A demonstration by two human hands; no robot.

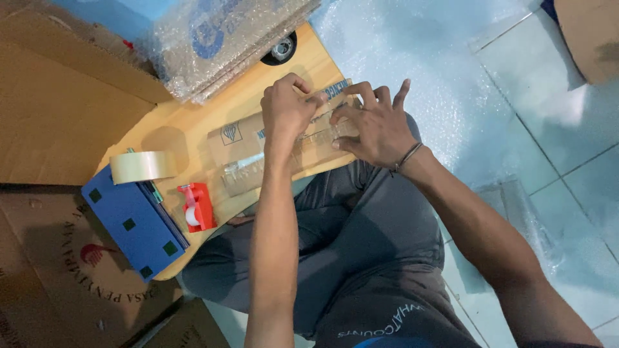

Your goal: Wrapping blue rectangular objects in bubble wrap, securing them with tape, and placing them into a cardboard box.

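on wooden board, both hands press together upon clear plastic package.

A wooden board rests across the person's lap and serves as the counter. On it lie a roll of clear tape, a blue box at its near left end, and a red tape dispenser just beside the box. A clear plastic packet lies flat in the middle of the board. A stack of bubble-wrapped cardboard overlaps its far end. Around it, the pale tiled floor carries bubble wrap and flattened cardboard boxes at the left.
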